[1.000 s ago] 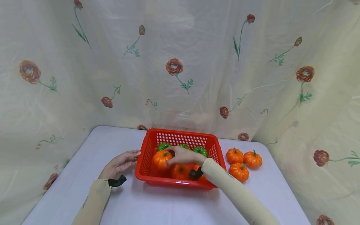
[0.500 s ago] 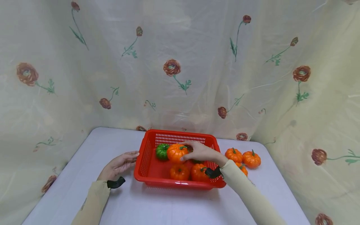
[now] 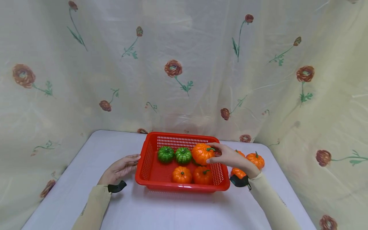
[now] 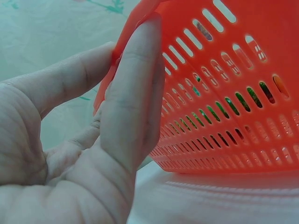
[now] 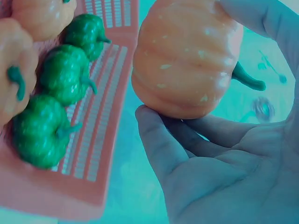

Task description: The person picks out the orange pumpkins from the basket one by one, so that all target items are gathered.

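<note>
An orange toy pumpkin [image 3: 202, 154] with a green stem is held in my right hand [image 3: 228, 157], raised over the right part of the red basket [image 3: 181, 186]. In the right wrist view, thumb and fingers grip this pumpkin [image 5: 184, 60] from both sides. My left hand [image 3: 122, 167] is at the basket's left side; the left wrist view has its thumb and fingers pinching the rim [image 4: 133, 25]. Inside the basket, green pumpkins [image 3: 183, 155] line the back and two orange pumpkins [image 3: 182, 175] sit at the front. The right wrist view reveals three green ones [image 5: 64, 74].
On the white table [image 3: 161, 210], right of the basket, lie more orange pumpkins [image 3: 256, 160], partly covered by the right hand and wrist. A flowered curtain [image 3: 184, 41] hangs behind the table and along both sides.
My right hand has carried the orange pumpkin from the basket's left part over to its right part, uncovering green pumpkins. The left hand stays at the rim.
</note>
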### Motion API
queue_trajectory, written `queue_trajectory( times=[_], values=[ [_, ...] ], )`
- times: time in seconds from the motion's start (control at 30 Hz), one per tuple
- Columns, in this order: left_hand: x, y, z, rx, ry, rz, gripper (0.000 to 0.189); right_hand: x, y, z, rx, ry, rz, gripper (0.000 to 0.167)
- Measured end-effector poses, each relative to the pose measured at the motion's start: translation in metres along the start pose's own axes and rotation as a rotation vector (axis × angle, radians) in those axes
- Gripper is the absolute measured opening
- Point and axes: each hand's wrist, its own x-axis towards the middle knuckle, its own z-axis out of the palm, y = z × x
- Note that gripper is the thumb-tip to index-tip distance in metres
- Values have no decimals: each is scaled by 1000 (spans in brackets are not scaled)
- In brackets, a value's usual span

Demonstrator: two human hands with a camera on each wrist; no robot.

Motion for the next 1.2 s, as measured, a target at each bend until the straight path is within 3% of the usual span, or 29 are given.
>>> queue_trajectory(
  times=[0.2, 0.37, 0.73, 1.2],
  values=[
    [1, 0, 0, -11, -37, 12, 72, -27, 22, -12, 7, 44, -7, 72],
    [1, 1, 0, -53, -67, 15, 56, -49, 37, -22, -24, 111, 7, 73],
    [-1, 0, -1, -37, -81, 13, 43, -93, 79, -35, -16, 208, 161, 80],
    [-1, 1, 0, -65, -90, 10, 48, -131, 158, -50, 109, 223, 411, 88]
  ],
)
